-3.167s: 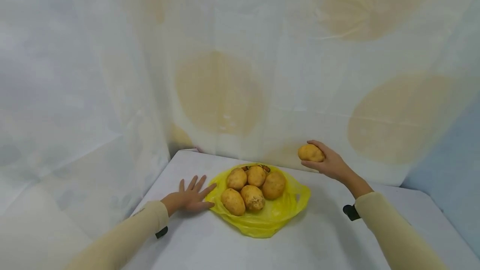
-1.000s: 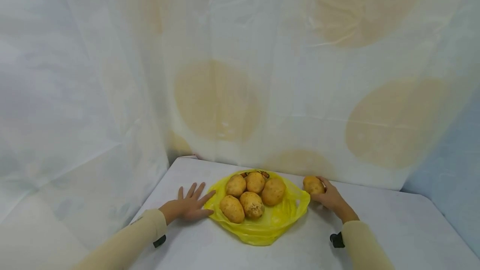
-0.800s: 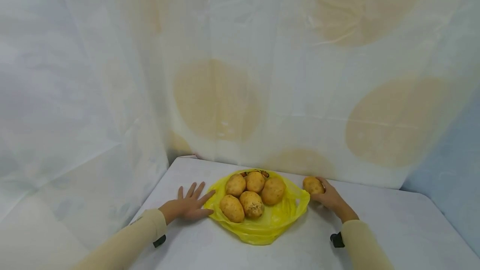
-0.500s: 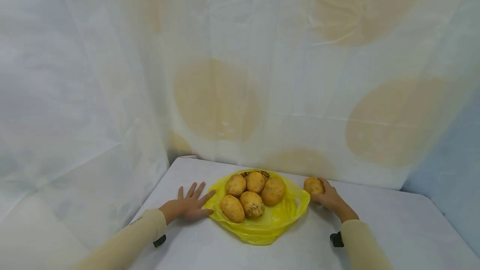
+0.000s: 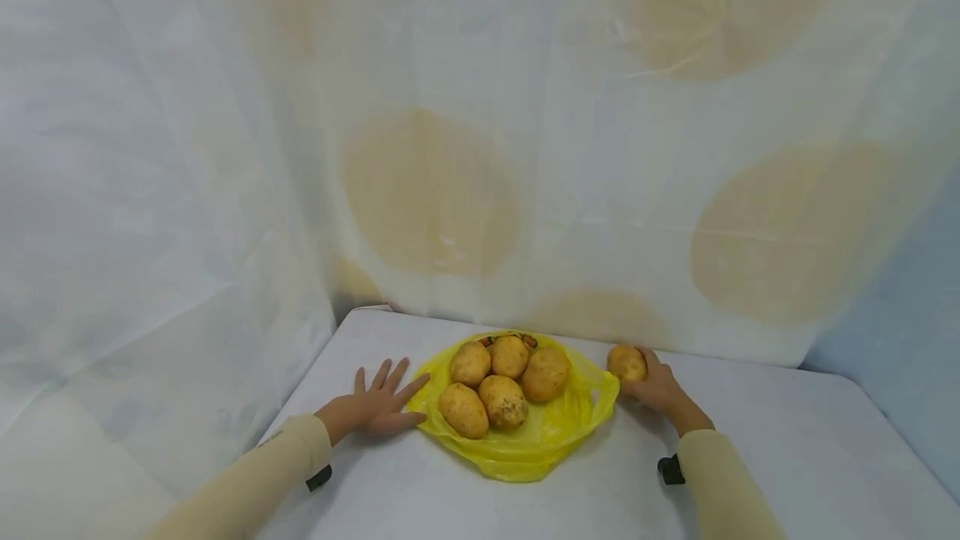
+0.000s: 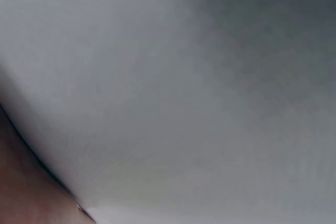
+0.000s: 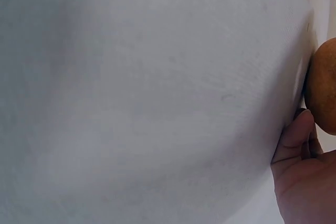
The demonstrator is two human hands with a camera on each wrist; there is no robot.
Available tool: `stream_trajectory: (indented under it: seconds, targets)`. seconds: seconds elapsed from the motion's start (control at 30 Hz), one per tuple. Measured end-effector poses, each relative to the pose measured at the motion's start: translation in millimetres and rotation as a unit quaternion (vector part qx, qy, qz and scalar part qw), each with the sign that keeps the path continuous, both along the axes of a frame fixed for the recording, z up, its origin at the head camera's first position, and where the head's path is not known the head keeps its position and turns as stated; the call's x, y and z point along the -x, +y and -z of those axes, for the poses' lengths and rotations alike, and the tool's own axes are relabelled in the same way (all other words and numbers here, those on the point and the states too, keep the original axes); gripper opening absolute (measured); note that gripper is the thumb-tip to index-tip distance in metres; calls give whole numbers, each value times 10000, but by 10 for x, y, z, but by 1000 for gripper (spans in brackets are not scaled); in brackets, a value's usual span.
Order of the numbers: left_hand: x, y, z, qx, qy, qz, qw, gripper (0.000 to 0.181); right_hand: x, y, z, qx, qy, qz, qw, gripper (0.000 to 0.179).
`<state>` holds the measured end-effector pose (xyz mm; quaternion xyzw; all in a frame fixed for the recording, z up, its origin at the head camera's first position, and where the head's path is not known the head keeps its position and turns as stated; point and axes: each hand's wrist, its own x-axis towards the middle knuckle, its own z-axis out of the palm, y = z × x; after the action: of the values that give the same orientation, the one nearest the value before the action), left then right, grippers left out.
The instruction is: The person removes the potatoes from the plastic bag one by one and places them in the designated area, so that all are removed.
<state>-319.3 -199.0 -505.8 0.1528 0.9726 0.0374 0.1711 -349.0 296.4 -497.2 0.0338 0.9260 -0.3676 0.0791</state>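
My right hand (image 5: 654, 384) grips a potato (image 5: 626, 363) at the table's back, just right of a yellow plastic bag (image 5: 525, 465). In the right wrist view, the thumb (image 7: 299, 129) lies against the lower side of that potato (image 7: 323, 87), which is cut off by the frame's edge. Several more potatoes (image 5: 502, 401) sit grouped on the spread bag. My left hand (image 5: 378, 408) rests flat on the table with its fingers spread, the fingertips at the bag's left edge. Only a bit of skin (image 6: 26, 187) shows in the left wrist view.
A white-covered table (image 5: 480, 508) stands against a pale curtain (image 5: 600, 132) with tan circles. Another pale sheet (image 5: 150, 190) hangs along the left, and a bluish one (image 5: 900, 315) on the right. Small reddish-brown marks (image 5: 529, 341) show at the bag's back rim.
My right hand has brought the potato down from the air to the table beside the bag, and has stayed there for about the last second. My left hand keeps its place.
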Motion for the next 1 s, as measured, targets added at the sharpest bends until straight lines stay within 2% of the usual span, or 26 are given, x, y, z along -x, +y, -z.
stream_trajectory:
  seconds: [0.2,0.43,0.73,1.0]
  targets:
    - [21,-7,21,43,118,43,9999,81,8,-4,-3,104,-75,97,9999,95]
    - [7,8,26,33,21,11,10000,82,-24,20,-7,351,-148,125,9992,97]
    - [-1,8,1,58,25,-21,10000,83,-20,36,6,254,19,52,9997,96]
    - [-3,2,5,-5,65,29,10000,82,-31,64,18,324,-24,34,9995,99]
